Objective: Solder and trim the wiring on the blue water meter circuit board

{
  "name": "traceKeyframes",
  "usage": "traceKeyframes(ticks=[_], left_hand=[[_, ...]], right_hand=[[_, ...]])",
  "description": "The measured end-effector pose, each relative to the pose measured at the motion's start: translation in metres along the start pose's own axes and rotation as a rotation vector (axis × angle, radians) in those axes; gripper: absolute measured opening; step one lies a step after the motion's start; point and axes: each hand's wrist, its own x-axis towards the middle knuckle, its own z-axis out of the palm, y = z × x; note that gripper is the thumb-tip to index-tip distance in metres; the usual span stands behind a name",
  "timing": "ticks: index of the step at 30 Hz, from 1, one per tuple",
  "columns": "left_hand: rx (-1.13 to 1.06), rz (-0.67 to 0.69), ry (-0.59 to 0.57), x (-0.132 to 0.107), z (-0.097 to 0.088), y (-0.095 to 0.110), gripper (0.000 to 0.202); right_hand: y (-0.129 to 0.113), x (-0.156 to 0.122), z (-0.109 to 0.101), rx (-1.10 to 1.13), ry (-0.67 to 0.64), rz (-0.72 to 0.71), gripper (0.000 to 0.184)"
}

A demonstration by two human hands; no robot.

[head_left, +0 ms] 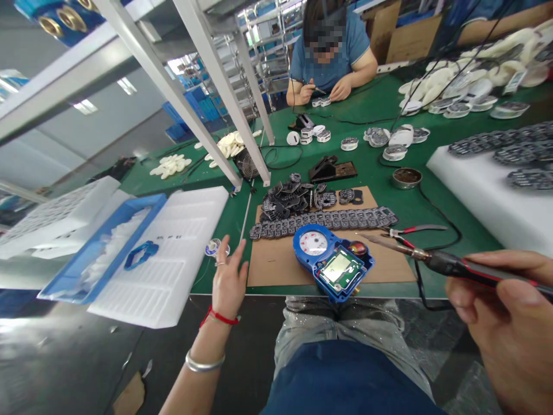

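My right hand (505, 305) is closed around the handle of a soldering iron (449, 264), whose metal tip points left over the cardboard. Below and left of that tip lies a blue water meter (302, 262), its round dial and a green circuit board with a small screen facing up. My left hand (228, 276) has its fingers spread and holds nothing. Beside its fingertips is a small spool of solder wire (212, 248) on the green table. A long row of small circuit boards (324, 222) runs across the cardboard (276, 265) behind the meter.
Pliers with red handles (415, 229), a round tin (406, 177) and an iron stand (330, 170) lie behind. White foam (173, 253) and a blue bin (103, 248) stand left. A metal shelf post (224, 75) rises ahead. A co-worker (332, 57) sits opposite.
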Motion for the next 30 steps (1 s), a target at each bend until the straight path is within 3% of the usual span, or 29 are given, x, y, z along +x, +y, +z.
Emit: traceKeyframes(ticks=[4,10,14,18,23,30], left_hand=[[-0.039,0.162,-0.213,0.005,0.024,0.006,0.031],[-0.06,0.122,-0.213,0.015,0.043,0.001,0.01],[-0.09,0.034,-0.208,0.014,0.036,0.008,0.009],[-0.157,-0.046,-0.213,0.015,0.012,0.034,0.015],[-0.302,-0.056,-0.239,0.021,-0.015,0.085,0.017],[-0.559,-0.064,-0.361,0.031,-0.018,0.141,0.016]], right_hand=[[0.001,0.002,-0.002,-0.029,0.028,-0.019,0.014],[0.001,0.0,-0.008,-0.033,0.064,-0.04,0.013],[0.002,-0.001,-0.01,0.004,0.034,-0.013,0.014],[0.002,0.0,-0.011,0.005,0.039,0.012,0.014],[0.002,0.0,-0.014,0.025,0.024,0.013,0.014],[-0.006,-0.001,-0.019,0.059,-0.038,-0.052,0.012]])
